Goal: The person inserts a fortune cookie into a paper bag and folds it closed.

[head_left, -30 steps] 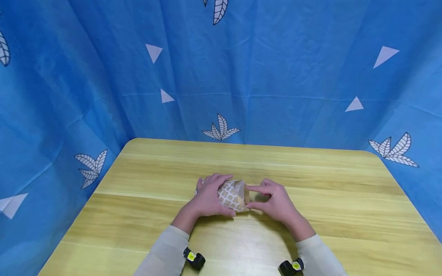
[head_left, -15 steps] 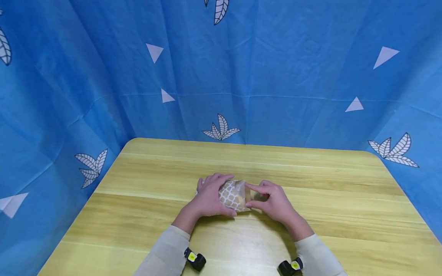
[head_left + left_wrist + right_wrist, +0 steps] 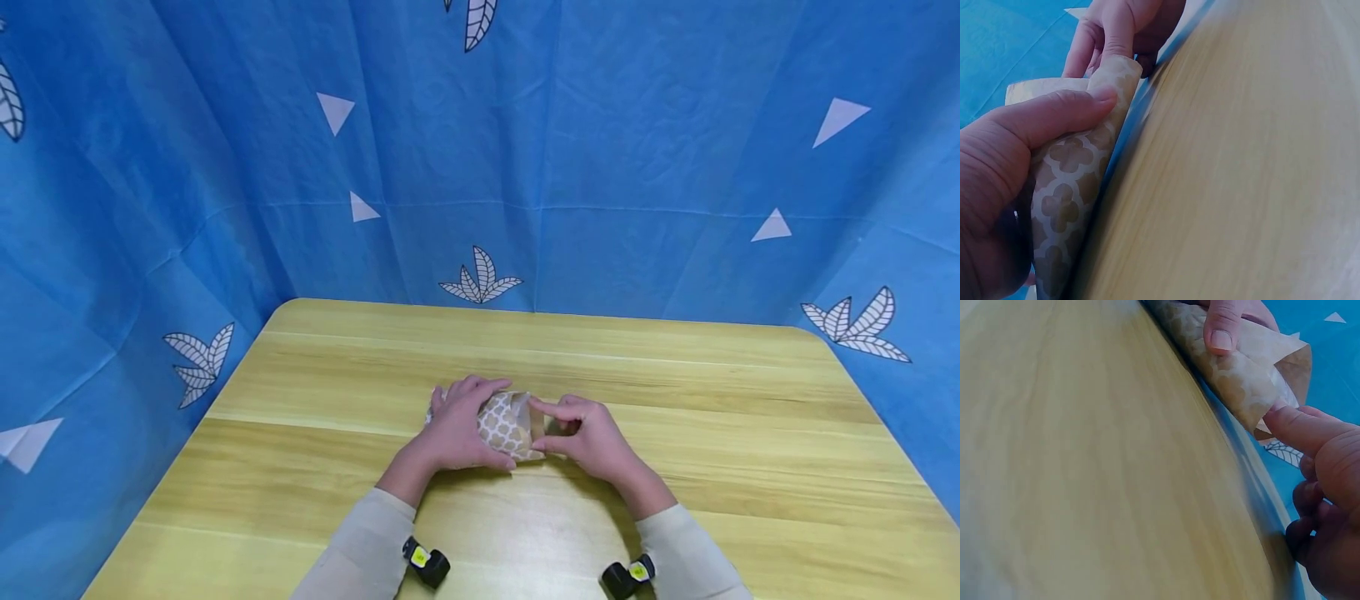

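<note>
A brown paper bag point(image 3: 504, 423) with a white quatrefoil pattern lies on its side at the middle of the table, its gaping mouth towards the right. My left hand point(image 3: 457, 425) grips the bag's body from the left, the thumb pressed along its near side in the left wrist view. At the mouth, the thumb and index finger of my right hand point(image 3: 592, 435) hold the rim from the near and far sides; the other fingers are curled in. In the right wrist view the thumb tip touches the near lip of the bag point(image 3: 1244, 387). What the bag contains is hidden.
The wooden table point(image 3: 720, 433) extends to both sides and behind the bag. A blue curtain point(image 3: 630, 150) with leaf and triangle prints hangs along the back and sides. Each sleeved forearm wears a small black camera, on the left point(image 3: 429, 567) and right point(image 3: 621, 579).
The right hand has shifted slightly left, bringing its index fingertip further over the bag's mouth. The left hand keeps its hold, and the bag has barely moved.
</note>
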Demonstrator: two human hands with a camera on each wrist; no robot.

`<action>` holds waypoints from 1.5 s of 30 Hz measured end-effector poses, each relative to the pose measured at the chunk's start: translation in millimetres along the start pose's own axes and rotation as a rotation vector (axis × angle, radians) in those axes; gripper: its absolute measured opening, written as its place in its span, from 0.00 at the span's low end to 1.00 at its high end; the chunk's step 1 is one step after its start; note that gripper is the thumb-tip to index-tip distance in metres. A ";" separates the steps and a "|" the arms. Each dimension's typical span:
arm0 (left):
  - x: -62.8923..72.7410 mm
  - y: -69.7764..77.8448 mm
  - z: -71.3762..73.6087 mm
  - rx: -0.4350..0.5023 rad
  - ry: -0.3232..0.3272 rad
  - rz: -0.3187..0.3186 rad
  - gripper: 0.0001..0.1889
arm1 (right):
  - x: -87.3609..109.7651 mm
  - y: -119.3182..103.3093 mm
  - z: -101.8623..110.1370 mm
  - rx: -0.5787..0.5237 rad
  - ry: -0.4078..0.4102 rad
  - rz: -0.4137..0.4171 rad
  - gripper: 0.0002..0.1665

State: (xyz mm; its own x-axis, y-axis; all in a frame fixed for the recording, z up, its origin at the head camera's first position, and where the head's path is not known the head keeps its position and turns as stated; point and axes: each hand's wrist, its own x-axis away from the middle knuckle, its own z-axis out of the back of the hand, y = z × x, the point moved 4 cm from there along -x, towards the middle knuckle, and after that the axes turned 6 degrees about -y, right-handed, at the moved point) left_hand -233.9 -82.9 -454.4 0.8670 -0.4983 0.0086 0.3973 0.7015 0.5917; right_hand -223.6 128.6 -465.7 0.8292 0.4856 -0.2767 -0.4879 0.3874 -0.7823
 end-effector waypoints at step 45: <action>14.6 18.9 5.6 0.293 0.084 0.140 0.44 | 15.1 -18.3 -8.4 -0.206 0.133 -0.446 0.46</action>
State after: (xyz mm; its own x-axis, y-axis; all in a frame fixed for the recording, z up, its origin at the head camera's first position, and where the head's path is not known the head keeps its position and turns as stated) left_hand -215.4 -79.7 -438.6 0.9336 -0.3553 0.0471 0.1798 0.5779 0.7961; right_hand -199.9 122.3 -460.3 0.9786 0.1993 0.0509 -0.0260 0.3654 -0.9305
